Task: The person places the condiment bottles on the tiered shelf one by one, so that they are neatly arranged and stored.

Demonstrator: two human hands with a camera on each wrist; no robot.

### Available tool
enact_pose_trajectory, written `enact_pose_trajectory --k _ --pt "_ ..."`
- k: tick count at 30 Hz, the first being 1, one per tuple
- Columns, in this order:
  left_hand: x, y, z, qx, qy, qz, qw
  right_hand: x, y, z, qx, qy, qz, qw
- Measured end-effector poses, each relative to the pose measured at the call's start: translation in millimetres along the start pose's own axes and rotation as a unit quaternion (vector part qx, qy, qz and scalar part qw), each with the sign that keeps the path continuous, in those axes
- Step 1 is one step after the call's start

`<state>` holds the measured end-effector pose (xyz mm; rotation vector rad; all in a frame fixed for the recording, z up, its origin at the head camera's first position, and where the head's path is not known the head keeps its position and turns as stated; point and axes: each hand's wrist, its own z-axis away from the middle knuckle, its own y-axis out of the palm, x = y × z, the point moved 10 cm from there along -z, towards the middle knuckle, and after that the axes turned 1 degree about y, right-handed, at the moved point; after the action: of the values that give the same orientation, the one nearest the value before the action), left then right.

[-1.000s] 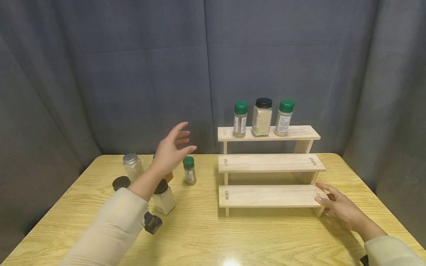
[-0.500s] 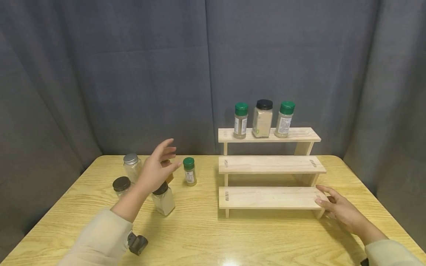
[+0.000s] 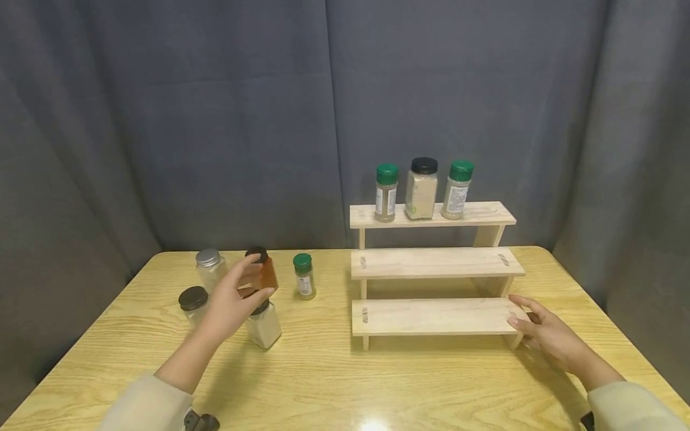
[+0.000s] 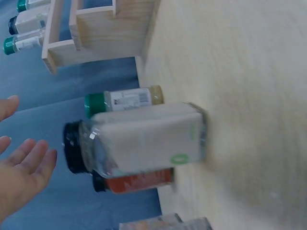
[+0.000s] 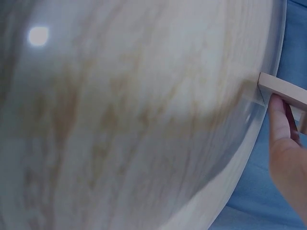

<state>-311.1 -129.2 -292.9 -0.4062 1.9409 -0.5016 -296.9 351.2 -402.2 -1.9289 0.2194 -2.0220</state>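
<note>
My left hand [image 3: 226, 308] hovers with parted, slightly bent fingers above a square jar of pale powder [image 3: 265, 329] with a black lid. In the left wrist view that jar [image 4: 148, 141] stands apart from the fingers, nothing in the hand. Just behind it is a black-lidded jar of orange-red spice [image 3: 268, 274], partly covered by the hand. My right hand [image 3: 555, 338] grips the right end of the lowest step of a three-tier wooden rack [image 3: 431, 317], thumb on top. In the right wrist view, fingers [image 5: 278, 120] lie against the board's end.
A green-capped spice bottle [image 3: 305, 281] stands between the jars and the rack. Silver-lidded [image 3: 211, 269] and black-lidded [image 3: 194, 302] jars stand at the left. The top tier bears two green-capped bottles [image 3: 386, 200] and a black-lidded jar [image 3: 422, 194]. A grey curtain [image 3: 242, 120] hangs behind.
My left hand has moved left, down and nearer to me, from above the spice jars' back row to over the pale powder jar. The right hand stays on the rack.
</note>
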Motion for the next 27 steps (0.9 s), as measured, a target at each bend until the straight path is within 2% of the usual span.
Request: enact_pose_trajectory --k 8,15,21,27 --pt "19.8 -7.2 14.6 -0.019 -0.015 -0.040 0.9989 1 -1 -0.2 -0.003 -0.001 0.012 0.9999" --pt "36.6 -5.2 25.1 -0.010 -0.027 -0.046 0.9986 0 0 -0.8 -0.007 0.006 0.038 0.9992" --pt "45.9 -1.0 28.6 0.002 -0.040 -0.029 0.9988 2 0 1.5 -0.012 0.008 0.064 0.9979" --pt "49.9 2.9 31.3 0.011 -0.042 -0.040 0.9982 2 2 3.8 -0.007 0.012 0.084 0.9963"
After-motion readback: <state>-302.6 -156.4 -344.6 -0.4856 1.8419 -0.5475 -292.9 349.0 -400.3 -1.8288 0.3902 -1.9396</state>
